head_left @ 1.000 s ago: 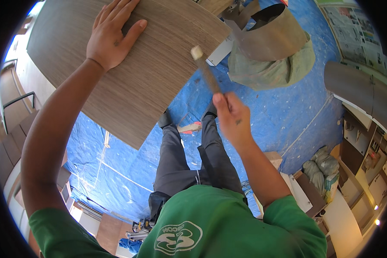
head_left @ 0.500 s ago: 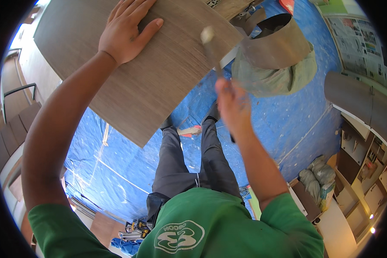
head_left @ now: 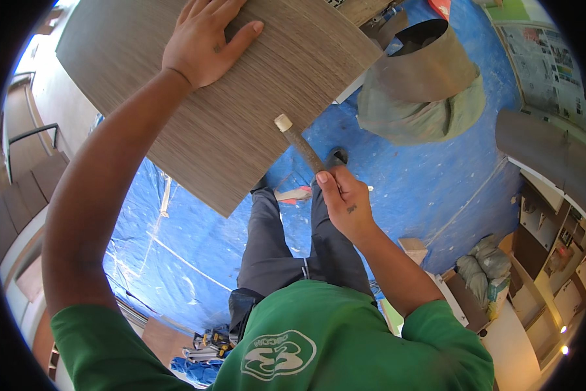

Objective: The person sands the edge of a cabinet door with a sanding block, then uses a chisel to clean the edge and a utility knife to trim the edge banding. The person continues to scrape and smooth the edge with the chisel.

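Note:
My left hand (head_left: 201, 49) lies flat on a brown wood-grain panel (head_left: 241, 124), thumb spread out and fingertips cut off by the upper edge. In my right hand (head_left: 346, 202), fingers wrap round a stick-like tool (head_left: 304, 149) with a brown shaft and a blunt whitish end. The whitish end shows against the panel's near right part; I cannot tell whether it touches. The tool's exact kind is unclear.
Blue sheeting (head_left: 423, 176) covers the floor under my feet. To the right of the panel, a curved brown sheet (head_left: 429, 72) rests on a greenish sack (head_left: 423, 117). Shelving (head_left: 553, 254) and grey bags (head_left: 485, 267) stand at the right. Tools (head_left: 211, 342) lie at lower left.
My right hand has come lower and nearer to me, and the tool's whitish end has moved down and left. My left hand stays flat on the panel; the whole view has shifted slightly.

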`<state>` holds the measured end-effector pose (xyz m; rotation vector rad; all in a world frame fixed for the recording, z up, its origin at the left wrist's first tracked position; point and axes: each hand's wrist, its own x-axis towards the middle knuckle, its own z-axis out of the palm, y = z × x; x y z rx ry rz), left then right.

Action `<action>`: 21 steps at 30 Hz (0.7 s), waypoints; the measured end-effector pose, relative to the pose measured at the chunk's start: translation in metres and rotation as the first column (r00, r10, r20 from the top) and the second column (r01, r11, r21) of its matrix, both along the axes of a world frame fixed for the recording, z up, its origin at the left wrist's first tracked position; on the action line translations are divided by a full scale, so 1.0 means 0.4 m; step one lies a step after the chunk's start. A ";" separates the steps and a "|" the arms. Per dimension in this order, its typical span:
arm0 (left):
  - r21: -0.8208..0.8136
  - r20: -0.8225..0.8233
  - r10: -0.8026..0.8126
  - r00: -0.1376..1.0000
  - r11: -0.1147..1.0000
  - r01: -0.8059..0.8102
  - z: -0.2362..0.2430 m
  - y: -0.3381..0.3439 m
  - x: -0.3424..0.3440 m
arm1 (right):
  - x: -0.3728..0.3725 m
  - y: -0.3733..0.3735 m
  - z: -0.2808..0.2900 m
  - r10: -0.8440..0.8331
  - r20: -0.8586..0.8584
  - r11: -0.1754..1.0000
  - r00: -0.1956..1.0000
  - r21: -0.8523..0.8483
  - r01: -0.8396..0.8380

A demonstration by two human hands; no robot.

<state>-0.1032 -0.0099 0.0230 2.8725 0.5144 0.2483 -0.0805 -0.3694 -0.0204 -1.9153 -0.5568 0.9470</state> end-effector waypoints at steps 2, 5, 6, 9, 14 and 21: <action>-0.004 0.005 0.001 1.000 1.000 -0.001 -0.005 -0.003 -0.004 | 0.032 0.048 0.005 -0.044 0.035 0.999 0.998 0.001 0.044; -0.029 0.017 0.010 1.000 1.000 -0.009 -0.016 0.000 -0.011 | 0.131 0.160 0.033 -0.162 -0.091 0.987 0.983 -0.001 0.163; -0.016 0.015 0.010 1.000 1.000 -0.009 -0.014 -0.002 -0.007 | 0.153 0.181 0.038 -0.204 -0.162 0.978 0.965 -0.001 0.207; 0.011 0.003 0.011 1.000 1.000 -0.011 -0.005 -0.003 -0.007 | 0.103 0.149 0.031 -0.212 -0.102 0.976 0.972 -0.071 0.206; 0.012 0.045 -0.008 0.999 1.000 0.008 -0.009 -0.005 0.003 | -0.013 0.026 0.001 -0.026 -0.019 0.998 0.999 -0.065 0.025; 0.162 0.116 -0.049 0.992 0.986 0.030 -0.073 0.034 -0.024 | 0.186 0.213 0.046 -0.260 -0.210 0.965 0.943 -0.028 0.260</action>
